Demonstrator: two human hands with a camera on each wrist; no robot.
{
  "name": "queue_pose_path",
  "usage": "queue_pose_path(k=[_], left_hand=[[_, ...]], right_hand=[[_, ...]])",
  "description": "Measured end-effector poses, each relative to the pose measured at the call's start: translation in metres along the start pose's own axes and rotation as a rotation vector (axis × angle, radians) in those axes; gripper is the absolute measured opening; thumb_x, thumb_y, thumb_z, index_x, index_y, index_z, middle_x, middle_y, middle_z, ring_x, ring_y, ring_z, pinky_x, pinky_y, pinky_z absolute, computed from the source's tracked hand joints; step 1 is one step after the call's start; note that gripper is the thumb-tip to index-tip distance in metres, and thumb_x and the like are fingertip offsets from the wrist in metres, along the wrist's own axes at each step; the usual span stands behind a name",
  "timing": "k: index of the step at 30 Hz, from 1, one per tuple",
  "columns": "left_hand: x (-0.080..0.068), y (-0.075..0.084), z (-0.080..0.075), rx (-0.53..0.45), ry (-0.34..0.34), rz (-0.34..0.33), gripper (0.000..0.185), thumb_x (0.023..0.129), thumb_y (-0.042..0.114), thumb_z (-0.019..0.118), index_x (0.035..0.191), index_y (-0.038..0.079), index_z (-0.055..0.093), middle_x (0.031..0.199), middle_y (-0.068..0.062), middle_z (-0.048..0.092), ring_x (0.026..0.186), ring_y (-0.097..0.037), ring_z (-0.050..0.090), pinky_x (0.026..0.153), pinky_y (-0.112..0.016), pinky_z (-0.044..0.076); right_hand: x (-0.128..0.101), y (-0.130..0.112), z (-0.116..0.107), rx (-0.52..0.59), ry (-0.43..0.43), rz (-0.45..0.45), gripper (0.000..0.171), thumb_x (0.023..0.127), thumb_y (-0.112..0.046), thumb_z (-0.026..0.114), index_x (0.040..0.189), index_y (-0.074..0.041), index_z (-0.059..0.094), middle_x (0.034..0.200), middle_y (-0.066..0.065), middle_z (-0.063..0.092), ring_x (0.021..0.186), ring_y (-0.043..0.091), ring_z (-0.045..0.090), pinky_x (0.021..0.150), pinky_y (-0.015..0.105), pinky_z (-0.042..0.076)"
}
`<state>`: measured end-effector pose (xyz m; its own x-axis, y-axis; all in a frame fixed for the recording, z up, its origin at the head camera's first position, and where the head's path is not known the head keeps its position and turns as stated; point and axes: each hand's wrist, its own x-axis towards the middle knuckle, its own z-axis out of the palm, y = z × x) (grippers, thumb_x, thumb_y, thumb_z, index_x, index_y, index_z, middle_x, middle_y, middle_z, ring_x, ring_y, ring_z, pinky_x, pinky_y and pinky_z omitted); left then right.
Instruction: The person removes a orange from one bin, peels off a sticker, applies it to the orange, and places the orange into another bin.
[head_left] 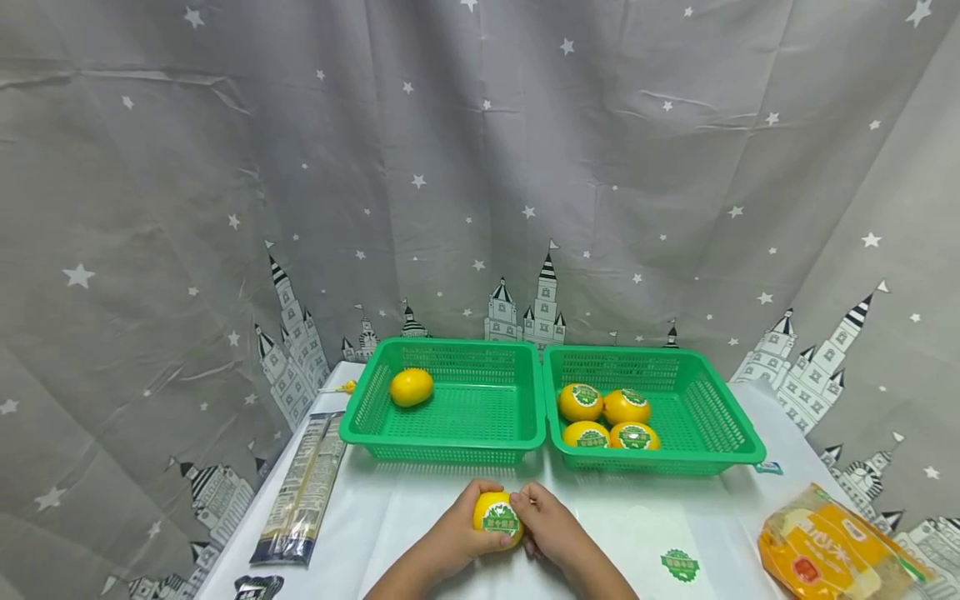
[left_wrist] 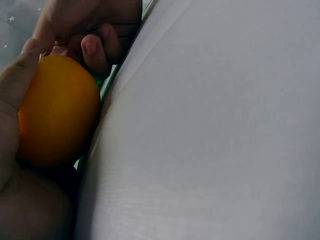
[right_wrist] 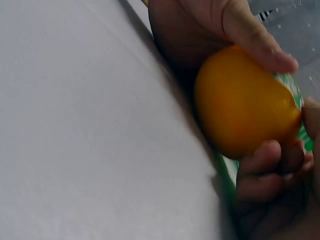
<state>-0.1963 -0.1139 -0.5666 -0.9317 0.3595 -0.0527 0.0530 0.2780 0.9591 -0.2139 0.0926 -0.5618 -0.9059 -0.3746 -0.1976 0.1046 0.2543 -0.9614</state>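
Note:
A yellow lemon [head_left: 498,517] with a green round sticker is held just above the white table, in front of the two baskets. My left hand [head_left: 459,527] grips it from the left, thumb over the fruit. My right hand [head_left: 547,521] holds its right side with curled fingers. In the left wrist view the lemon [left_wrist: 57,110] fills the left side, with the right hand's curled fingers [left_wrist: 95,45] above it. In the right wrist view the lemon [right_wrist: 242,100] sits between the left thumb [right_wrist: 250,30] and the right fingers [right_wrist: 270,165].
Two green baskets stand side by side behind the hands. The left basket [head_left: 450,450] holds one bare lemon [head_left: 411,387]; the right basket [head_left: 720,454] holds several stickered lemons [head_left: 607,417]. A loose green sticker [head_left: 680,564], a yellow bag [head_left: 832,554] and a long packet [head_left: 303,487] lie on the table.

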Motion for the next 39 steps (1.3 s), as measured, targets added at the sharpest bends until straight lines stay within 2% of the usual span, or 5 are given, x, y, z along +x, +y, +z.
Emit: queue_pose_path(k=[9,15,22,29,39], left_hand=[[-0.003,-0.002,-0.003,0.037,-0.024,0.01,0.071,0.088,0.031,0.086,0.142,0.017,0.043,0.126,-0.008,0.058,0.106,-0.021,0.061,0.087,-0.029,0.052],[-0.003,-0.002,-0.004,0.053,-0.011,-0.003,0.068,0.089,0.031,0.085,0.141,0.018,0.044,0.125,-0.007,0.06,0.107,-0.021,0.061,0.089,-0.034,0.052],[0.001,0.001,0.009,-0.002,0.109,-0.054,0.044,0.106,0.043,0.059,0.136,0.012,0.052,0.129,-0.008,0.06,0.11,-0.022,0.058,0.089,-0.041,0.051],[0.001,0.005,0.016,-0.002,0.196,-0.065,0.035,0.108,0.039,0.055,0.13,0.012,0.056,0.125,-0.007,0.062,0.107,-0.019,0.059,0.088,-0.037,0.052],[0.003,0.004,0.017,-0.019,0.195,-0.053,0.041,0.105,0.041,0.06,0.132,0.01,0.055,0.125,-0.007,0.062,0.105,-0.018,0.059,0.085,-0.032,0.053]], right_hand=[[-0.001,0.002,0.0,0.032,-0.04,-0.015,0.041,0.102,-0.045,0.065,0.092,-0.015,0.04,0.061,-0.003,0.048,0.049,0.013,0.044,0.045,0.023,0.039],[0.002,0.002,0.001,0.025,-0.027,0.008,0.035,0.111,-0.044,0.048,0.094,-0.013,0.046,0.061,-0.001,0.051,0.049,0.014,0.044,0.045,0.024,0.037],[0.0,0.005,0.0,-0.003,-0.045,-0.071,0.052,0.089,-0.033,0.084,0.094,-0.012,0.037,0.061,-0.005,0.046,0.047,0.008,0.043,0.044,0.02,0.038],[0.0,0.009,-0.004,-0.035,-0.091,-0.143,0.054,0.084,-0.023,0.088,0.097,-0.01,0.037,0.065,-0.005,0.045,0.052,0.005,0.041,0.047,0.018,0.038],[0.0,0.011,-0.003,-0.101,-0.059,-0.176,0.061,0.082,-0.027,0.09,0.102,-0.009,0.036,0.065,-0.007,0.043,0.052,0.004,0.042,0.049,0.017,0.038]])
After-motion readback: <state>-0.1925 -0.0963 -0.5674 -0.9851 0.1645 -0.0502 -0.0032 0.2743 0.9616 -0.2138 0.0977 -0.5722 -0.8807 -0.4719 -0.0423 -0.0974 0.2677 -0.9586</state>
